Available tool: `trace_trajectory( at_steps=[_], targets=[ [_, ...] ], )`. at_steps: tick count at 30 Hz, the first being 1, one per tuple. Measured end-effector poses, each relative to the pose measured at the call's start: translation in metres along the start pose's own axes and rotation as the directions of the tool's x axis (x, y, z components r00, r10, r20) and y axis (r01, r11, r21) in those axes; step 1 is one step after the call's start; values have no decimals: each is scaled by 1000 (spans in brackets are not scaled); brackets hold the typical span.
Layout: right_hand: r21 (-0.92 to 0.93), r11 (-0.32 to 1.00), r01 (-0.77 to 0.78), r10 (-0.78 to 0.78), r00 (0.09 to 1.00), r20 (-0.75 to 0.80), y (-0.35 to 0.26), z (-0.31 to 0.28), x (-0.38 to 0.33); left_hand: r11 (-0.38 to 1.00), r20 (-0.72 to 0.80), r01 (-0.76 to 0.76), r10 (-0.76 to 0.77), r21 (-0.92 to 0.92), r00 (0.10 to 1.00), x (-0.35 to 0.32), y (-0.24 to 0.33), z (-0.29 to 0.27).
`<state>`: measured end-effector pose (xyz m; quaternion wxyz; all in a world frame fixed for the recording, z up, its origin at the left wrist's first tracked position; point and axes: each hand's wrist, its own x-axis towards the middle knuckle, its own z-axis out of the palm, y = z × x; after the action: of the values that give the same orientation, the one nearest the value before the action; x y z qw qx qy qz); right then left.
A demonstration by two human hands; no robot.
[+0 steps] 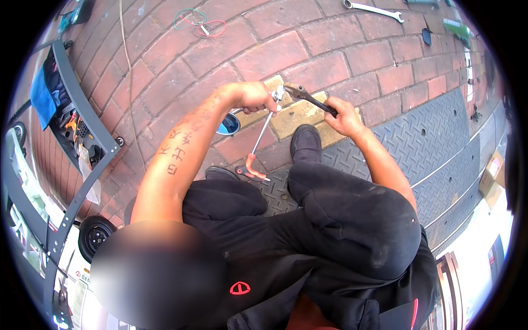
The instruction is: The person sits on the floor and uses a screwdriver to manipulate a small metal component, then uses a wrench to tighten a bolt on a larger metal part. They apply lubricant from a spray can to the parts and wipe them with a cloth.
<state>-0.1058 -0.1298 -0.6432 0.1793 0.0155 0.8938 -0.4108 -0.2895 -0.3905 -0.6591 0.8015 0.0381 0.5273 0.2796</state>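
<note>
Pinched in the fingers of my left hand (256,98) is a small silvery metal part (279,93). My right hand (344,116) is closed round the handle of a dark metal tool (318,102). The head of that tool meets or nearly meets the silvery part; its exact kind is hard to make out. Below my left fingers runs a thin steel shaft (263,133) that ends in an orange handle (251,163); whether those fingers touch it I cannot tell. A round tin with blue inside (229,124) stands under my left wrist.
Brick paving (272,48) lies ahead, with a combination wrench (375,10) and thin red and green wires (204,28) on it. Ribbed metal plates (418,148) stretch to the right. At the left stands a dark metal frame (82,104) beside a tray of tools (70,124).
</note>
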Motion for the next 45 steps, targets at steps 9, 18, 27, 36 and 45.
trace_trajectory(
  at_steps=[9, 18, 27, 36, 45],
  targets=[
    [81, 997, -6, 5, 1000, 6, -1, 6, -3, 983, 107, 7, 13, -182, 994, -4, 0, -3],
    [65, 998, 16, -15, 1000, -19, 3, 11, -4, 979, 133, -2, 29, -202, 991, -4, -3, -2],
    [183, 973, -139, 154, 985, -71, 8, 27, -12, 1000, 7, 7, -7, 6, 1000, -12, 15, 6],
    [98, 987, -124, 139, 975, -172, -6, 26, -17, 1000, -38, -11, 12, 22, 999, -13, 17, 6],
    [-110, 989, -100, 76, 977, -199, -35, 5, -12, 893, -301, 78, 66, 443, 951, -2, 24, 16]
  ],
)
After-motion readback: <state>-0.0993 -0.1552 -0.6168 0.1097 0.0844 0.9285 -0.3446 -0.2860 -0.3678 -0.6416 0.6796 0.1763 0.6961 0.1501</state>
